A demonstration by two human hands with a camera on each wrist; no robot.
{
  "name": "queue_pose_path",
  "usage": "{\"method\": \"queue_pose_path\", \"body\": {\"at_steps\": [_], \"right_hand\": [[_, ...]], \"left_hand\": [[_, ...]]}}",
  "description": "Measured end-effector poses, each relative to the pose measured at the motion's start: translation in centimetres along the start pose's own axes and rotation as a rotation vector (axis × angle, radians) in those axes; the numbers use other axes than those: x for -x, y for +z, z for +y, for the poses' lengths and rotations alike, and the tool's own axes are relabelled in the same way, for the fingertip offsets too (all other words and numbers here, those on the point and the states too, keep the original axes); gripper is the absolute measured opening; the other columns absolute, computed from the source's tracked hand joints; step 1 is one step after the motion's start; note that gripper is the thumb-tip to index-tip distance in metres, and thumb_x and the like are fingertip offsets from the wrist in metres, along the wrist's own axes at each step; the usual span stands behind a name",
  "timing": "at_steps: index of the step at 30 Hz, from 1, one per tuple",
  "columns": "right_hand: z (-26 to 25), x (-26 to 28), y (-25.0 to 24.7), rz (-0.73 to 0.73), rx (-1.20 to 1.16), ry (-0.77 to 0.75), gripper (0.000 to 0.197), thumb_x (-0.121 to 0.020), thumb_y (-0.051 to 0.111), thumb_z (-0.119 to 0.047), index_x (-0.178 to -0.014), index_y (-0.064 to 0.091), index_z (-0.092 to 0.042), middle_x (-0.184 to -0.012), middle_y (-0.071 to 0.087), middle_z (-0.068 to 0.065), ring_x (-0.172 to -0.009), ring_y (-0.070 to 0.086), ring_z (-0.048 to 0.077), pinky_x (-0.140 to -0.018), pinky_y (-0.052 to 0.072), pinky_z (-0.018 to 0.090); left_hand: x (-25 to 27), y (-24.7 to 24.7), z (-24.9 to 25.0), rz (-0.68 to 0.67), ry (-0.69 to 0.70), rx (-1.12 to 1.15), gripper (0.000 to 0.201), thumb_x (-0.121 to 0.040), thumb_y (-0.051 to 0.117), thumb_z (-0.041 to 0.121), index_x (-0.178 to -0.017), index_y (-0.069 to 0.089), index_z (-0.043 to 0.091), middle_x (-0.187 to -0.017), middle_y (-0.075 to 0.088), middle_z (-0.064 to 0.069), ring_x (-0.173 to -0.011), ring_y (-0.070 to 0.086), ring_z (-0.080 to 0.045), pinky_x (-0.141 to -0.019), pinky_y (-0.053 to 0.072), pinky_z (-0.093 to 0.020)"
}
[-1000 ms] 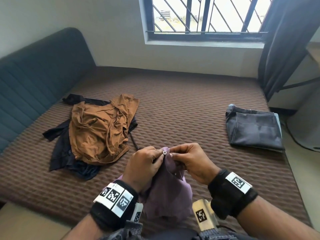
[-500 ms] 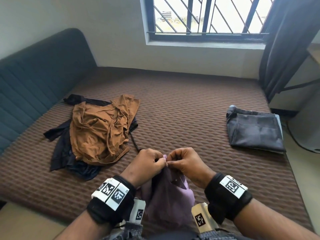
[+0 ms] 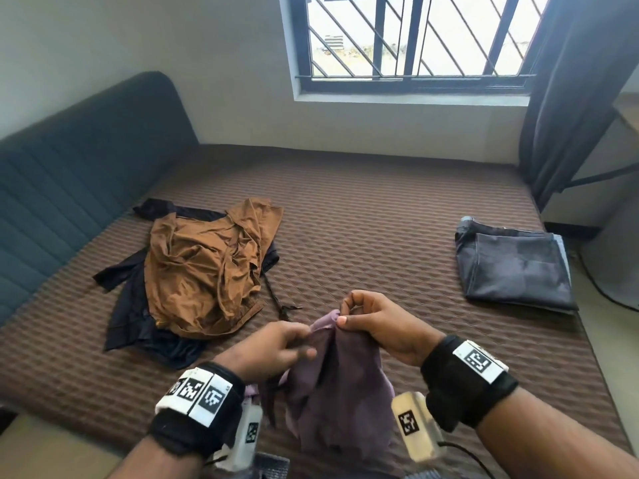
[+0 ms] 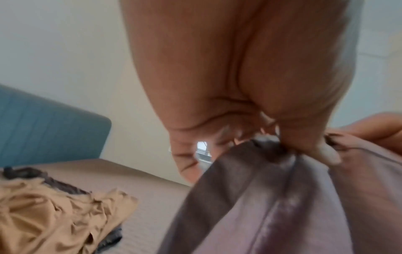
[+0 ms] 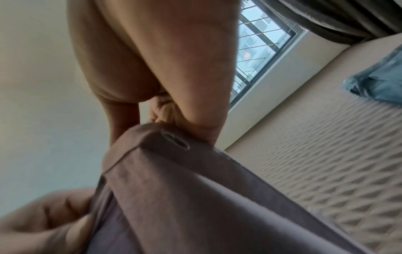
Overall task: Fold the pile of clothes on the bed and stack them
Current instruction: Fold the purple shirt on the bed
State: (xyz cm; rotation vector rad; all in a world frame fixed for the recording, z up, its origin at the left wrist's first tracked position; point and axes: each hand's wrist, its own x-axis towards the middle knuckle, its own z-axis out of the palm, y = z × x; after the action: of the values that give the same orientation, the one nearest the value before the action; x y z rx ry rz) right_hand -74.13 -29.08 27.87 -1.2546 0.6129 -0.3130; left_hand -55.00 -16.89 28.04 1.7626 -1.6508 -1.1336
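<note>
Purple shirt (image 3: pixel 340 385) is now pinched lower by left hand (image 3: pixel 273 350), higher by right hand (image 3: pixel 377 326); hands have separated, buttoning seems finished.

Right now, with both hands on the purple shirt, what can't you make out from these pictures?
- Purple shirt: its lower part runs off the bottom edge of the head view, and both wrist views are blurred.
- Left hand: motion-blurred in the head view, so the exact grip is unclear.
- Black garment: mostly buried under the brown shirt.
- Folded stack: the top grey piece hides what lies beneath.
</note>
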Motion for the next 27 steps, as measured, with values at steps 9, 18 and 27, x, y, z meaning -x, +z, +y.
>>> {"method": "queue_pose_path", "body": {"at_steps": [9,18,27], "right_hand": [[1.2,1.4,-1.9,-0.057,0.158,0.070,0.030,-0.081,0.077,-0.022,-0.086,0.063,0.003,-0.080,0.055,0.018,-0.072,0.049,0.026,-0.061,0.043,0.029],[-1.4,2.1,-0.6,0.137,0.277,-0.001,0.009,-0.080,0.078,-0.017,-0.080,0.071,-0.011,-0.073,0.059,0.007,-0.067,0.052,0.020,-0.059,0.043,0.033],[-2.2,2.0,2.1,0.166,-0.224,-0.029,0.007,-0.088,0.062,0.005,-0.086,0.066,0.000,-0.074,0.064,0.013,-0.064,0.055,0.020,-0.054,0.048,0.022]], "left_hand": [[1.8,-5.9,0.9,0.687,0.201,-0.410,0.039,-0.075,0.046,0.008,-0.102,0.075,0.006,-0.098,0.074,-0.005,-0.092,0.066,-0.015,-0.087,0.048,-0.025],[2.9,-5.7,0.2,0.947,-0.123,-0.339,0.007,-0.081,0.076,0.006,-0.078,0.075,0.013,-0.073,0.074,-0.005,-0.072,0.070,-0.027,-0.068,0.054,-0.039],[1.9,1.2,6.9,0.506,-0.005,0.403,0.019,-0.087,0.070,-0.003,-0.092,0.076,0.015,-0.091,0.078,-0.002,-0.090,0.072,-0.013,-0.084,0.058,-0.028]]}}
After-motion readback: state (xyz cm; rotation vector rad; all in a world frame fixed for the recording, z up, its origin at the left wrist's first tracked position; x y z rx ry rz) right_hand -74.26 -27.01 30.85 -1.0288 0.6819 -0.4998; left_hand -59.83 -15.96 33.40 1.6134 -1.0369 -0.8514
